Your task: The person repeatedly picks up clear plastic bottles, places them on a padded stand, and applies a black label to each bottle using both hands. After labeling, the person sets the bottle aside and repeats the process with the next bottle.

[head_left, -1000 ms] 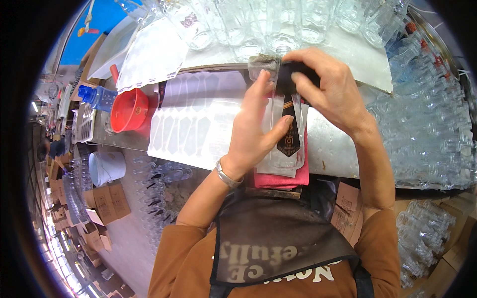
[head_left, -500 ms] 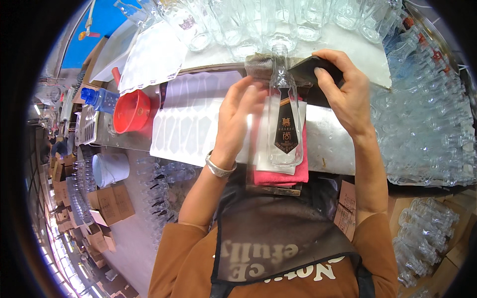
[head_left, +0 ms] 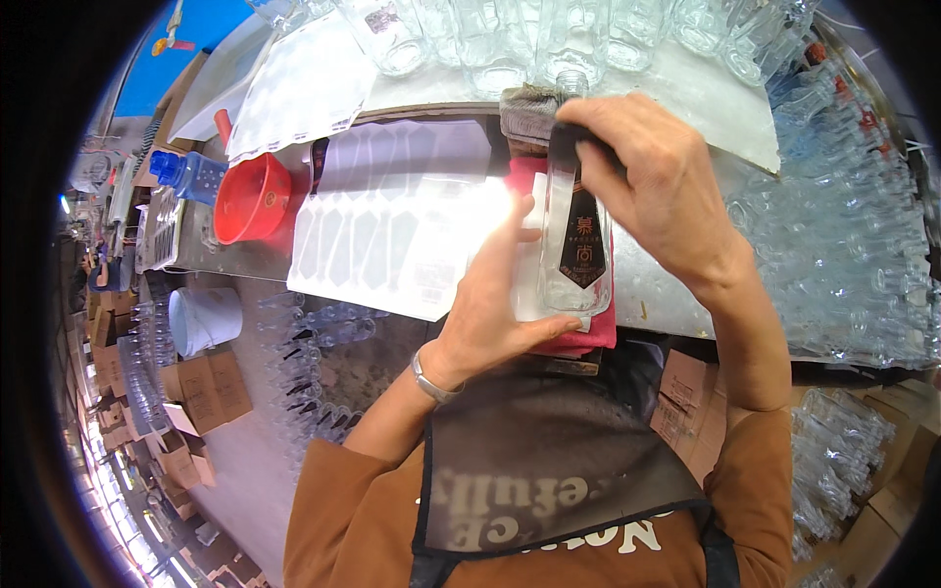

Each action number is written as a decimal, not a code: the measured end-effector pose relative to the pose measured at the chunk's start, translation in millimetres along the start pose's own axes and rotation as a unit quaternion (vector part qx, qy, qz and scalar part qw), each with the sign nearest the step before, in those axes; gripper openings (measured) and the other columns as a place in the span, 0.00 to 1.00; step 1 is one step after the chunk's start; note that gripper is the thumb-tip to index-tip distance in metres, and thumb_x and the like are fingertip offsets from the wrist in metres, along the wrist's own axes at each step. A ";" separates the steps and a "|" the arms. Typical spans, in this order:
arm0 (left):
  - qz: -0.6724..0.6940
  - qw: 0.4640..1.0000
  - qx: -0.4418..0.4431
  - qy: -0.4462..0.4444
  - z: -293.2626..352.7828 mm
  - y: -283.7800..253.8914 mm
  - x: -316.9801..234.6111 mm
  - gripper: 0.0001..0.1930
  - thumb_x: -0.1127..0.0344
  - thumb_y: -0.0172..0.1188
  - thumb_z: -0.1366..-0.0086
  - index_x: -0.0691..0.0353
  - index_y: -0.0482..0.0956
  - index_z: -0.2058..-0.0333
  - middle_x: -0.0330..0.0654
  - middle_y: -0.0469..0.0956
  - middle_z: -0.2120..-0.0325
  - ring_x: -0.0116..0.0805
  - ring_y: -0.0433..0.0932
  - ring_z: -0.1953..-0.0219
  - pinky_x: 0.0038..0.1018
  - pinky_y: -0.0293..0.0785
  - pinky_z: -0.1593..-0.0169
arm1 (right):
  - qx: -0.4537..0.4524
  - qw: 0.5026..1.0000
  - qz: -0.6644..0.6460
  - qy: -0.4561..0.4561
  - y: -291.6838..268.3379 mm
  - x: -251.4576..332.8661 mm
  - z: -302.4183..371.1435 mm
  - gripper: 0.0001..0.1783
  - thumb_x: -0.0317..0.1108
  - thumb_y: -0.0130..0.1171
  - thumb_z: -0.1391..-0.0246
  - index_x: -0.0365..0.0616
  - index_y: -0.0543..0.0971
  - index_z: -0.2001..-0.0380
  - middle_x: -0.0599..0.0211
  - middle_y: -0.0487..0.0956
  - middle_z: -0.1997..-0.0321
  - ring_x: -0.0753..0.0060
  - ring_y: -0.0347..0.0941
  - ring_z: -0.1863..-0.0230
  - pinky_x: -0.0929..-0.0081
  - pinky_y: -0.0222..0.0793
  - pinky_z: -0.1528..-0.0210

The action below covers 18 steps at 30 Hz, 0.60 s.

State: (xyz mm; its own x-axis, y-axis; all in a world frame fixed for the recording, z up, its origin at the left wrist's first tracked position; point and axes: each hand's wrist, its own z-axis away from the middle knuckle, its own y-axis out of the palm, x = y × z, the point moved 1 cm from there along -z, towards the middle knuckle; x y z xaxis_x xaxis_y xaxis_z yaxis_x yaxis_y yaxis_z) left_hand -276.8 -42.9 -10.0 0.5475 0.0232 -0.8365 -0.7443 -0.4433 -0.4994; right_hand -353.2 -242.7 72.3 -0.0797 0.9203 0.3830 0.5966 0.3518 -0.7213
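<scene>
A clear glass bottle (head_left: pixel 562 294) lies with its neck away from me, on white paper over a pink cloth (head_left: pixel 588 340). It bears a black, tie-shaped label (head_left: pixel 586 253). My right hand (head_left: pixel 657 176) is closed on a dark flat pad (head_left: pixel 566 149), pressing it over the bottle's shoulder and hiding part of the neck. My left hand (head_left: pixel 490 299) stays open beside the bottle's left side, thumb stretched toward its base; glare washes out some fingertips. Beyond, the neck's mouth touches or lies by a grey folded cloth (head_left: pixel 529 116).
A sheet of tie-shaped labels (head_left: pixel 363 250) lies at left, near a red plastic container (head_left: pixel 253 201) and a blue-capped bottle (head_left: pixel 201 178). Clear bottles (head_left: pixel 490 54) line the far side, and many more (head_left: pixel 833 255) crowd the right. A white bucket (head_left: pixel 205 321) stands lower left.
My right hand has brought the dark pad left and down onto the bottle. My left hand has moved down and right toward the bottle's base, thumb spreading out.
</scene>
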 end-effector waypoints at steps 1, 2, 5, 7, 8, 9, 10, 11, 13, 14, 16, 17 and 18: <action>0.015 1.000 -0.012 -0.002 -0.3 1.3 -0.2 0.63 0.59 0.82 0.58 0.70 0.49 0.29 0.56 0.63 0.35 0.49 0.74 0.44 0.39 0.70 0.40 | -0.025 0.999 0.029 -0.008 1.3 -1.0 -1.6 0.12 0.21 0.60 0.50 0.39 0.80 0.59 0.56 0.82 0.62 0.54 0.77 0.62 0.66 0.75 0.58; 0.021 1.000 -0.016 0.002 -0.6 2.3 -0.5 0.63 0.59 0.82 0.58 0.70 0.49 0.30 0.55 0.63 0.35 0.49 0.74 0.44 0.39 0.71 0.40 | -0.023 0.999 0.039 -0.017 -2.7 0.6 1.5 0.13 0.20 0.62 0.52 0.40 0.81 0.61 0.57 0.82 0.62 0.56 0.77 0.62 0.66 0.75 0.58; 0.032 0.999 -0.023 0.003 0.4 1.0 0.9 0.61 0.60 0.82 0.58 0.70 0.50 0.30 0.55 0.64 0.36 0.49 0.76 0.46 0.39 0.73 0.42 | 0.079 0.994 -0.059 -0.045 0.7 24.2 38.7 0.18 0.18 0.65 0.63 0.42 0.80 0.64 0.63 0.83 0.61 0.59 0.77 0.60 0.64 0.75 0.57; 0.035 0.999 -0.014 -0.002 2.1 2.5 0.8 0.61 0.61 0.82 0.57 0.70 0.51 0.30 0.55 0.65 0.36 0.48 0.76 0.46 0.39 0.75 0.44 | 0.142 0.975 -0.173 -0.016 -1.1 51.1 60.6 0.18 0.20 0.65 0.63 0.42 0.81 0.63 0.63 0.82 0.61 0.59 0.77 0.61 0.64 0.75 0.57; 0.036 0.999 -0.018 -0.002 2.0 2.8 -0.8 0.60 0.61 0.82 0.56 0.69 0.51 0.30 0.54 0.65 0.36 0.47 0.77 0.47 0.38 0.77 0.46 | 0.151 0.974 -0.170 -0.006 -1.9 49.0 57.9 0.17 0.20 0.65 0.61 0.42 0.81 0.62 0.61 0.82 0.62 0.58 0.78 0.62 0.64 0.75 0.57; 0.038 0.999 -0.019 -0.001 3.9 3.0 -2.1 0.60 0.62 0.82 0.56 0.69 0.51 0.30 0.53 0.64 0.36 0.47 0.77 0.47 0.38 0.77 0.46 | 0.157 0.974 -0.165 0.008 -3.3 44.5 52.3 0.17 0.21 0.65 0.59 0.42 0.81 0.61 0.59 0.82 0.62 0.58 0.78 0.62 0.65 0.75 0.58; 0.038 0.999 -0.021 0.002 3.7 2.6 -3.5 0.59 0.63 0.82 0.56 0.69 0.51 0.30 0.53 0.64 0.36 0.46 0.77 0.47 0.38 0.77 0.46 | 0.132 0.982 -0.128 0.036 -3.3 27.9 36.5 0.15 0.21 0.65 0.54 0.41 0.82 0.59 0.56 0.81 0.63 0.58 0.78 0.62 0.66 0.75 0.58; 0.041 0.999 -0.022 0.007 1.9 3.6 -4.7 0.59 0.63 0.82 0.56 0.68 0.51 0.30 0.53 0.64 0.35 0.46 0.77 0.47 0.38 0.78 0.46 | 0.027 0.996 -0.081 0.037 1.8 4.5 29.1 0.13 0.22 0.63 0.50 0.41 0.82 0.59 0.56 0.82 0.63 0.61 0.79 0.62 0.69 0.75 0.59; 0.051 0.999 -0.008 0.002 1.1 1.6 -0.6 0.59 0.65 0.81 0.55 0.67 0.51 0.30 0.51 0.62 0.33 0.45 0.77 0.47 0.37 0.77 0.46 | -0.050 0.996 -0.056 0.053 -4.8 -12.4 19.5 0.11 0.23 0.63 0.48 0.39 0.82 0.59 0.57 0.83 0.61 0.62 0.79 0.61 0.70 0.75 0.59; 0.059 0.998 -0.002 0.000 0.9 1.4 0.9 0.59 0.65 0.81 0.55 0.67 0.51 0.29 0.50 0.62 0.33 0.45 0.77 0.46 0.37 0.77 0.45 | -0.039 0.991 -0.116 0.053 -0.8 -11.5 34.1 0.13 0.22 0.64 0.51 0.39 0.82 0.60 0.59 0.83 0.59 0.65 0.79 0.59 0.70 0.75 0.59; 0.073 0.997 0.004 -0.004 -0.1 0.4 5.8 0.59 0.66 0.81 0.55 0.66 0.50 0.29 0.49 0.62 0.33 0.44 0.77 0.46 0.37 0.77 0.45 | 0.061 0.976 -0.207 0.004 -1.5 21.8 58.0 0.16 0.18 0.64 0.57 0.41 0.83 0.61 0.58 0.83 0.60 0.64 0.79 0.60 0.71 0.75 0.60; 0.076 0.997 0.002 -0.004 0.3 0.9 7.3 0.59 0.66 0.81 0.55 0.66 0.50 0.29 0.49 0.63 0.33 0.44 0.77 0.45 0.37 0.77 0.45 | 0.088 0.971 -0.223 -0.001 -0.8 27.2 63.9 0.16 0.18 0.64 0.57 0.41 0.83 0.62 0.58 0.83 0.60 0.63 0.79 0.61 0.71 0.75 0.60; 0.079 0.997 0.010 -0.002 1.5 0.4 6.0 0.59 0.66 0.81 0.55 0.66 0.50 0.29 0.49 0.63 0.33 0.44 0.76 0.45 0.36 0.77 0.44 | 0.112 0.965 -0.237 -0.004 -2.6 33.1 68.8 0.15 0.18 0.63 0.57 0.41 0.83 0.62 0.58 0.83 0.61 0.62 0.79 0.62 0.71 0.75 0.60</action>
State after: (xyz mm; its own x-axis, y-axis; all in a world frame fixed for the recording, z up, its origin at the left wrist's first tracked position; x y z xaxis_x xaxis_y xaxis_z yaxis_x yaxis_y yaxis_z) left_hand -274.3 -41.5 -15.5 0.4212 -0.0417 -0.9060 -0.8288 -0.4234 -0.3658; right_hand -412.4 -201.4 47.2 -0.3075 0.6476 0.6972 0.3045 0.7611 -0.5727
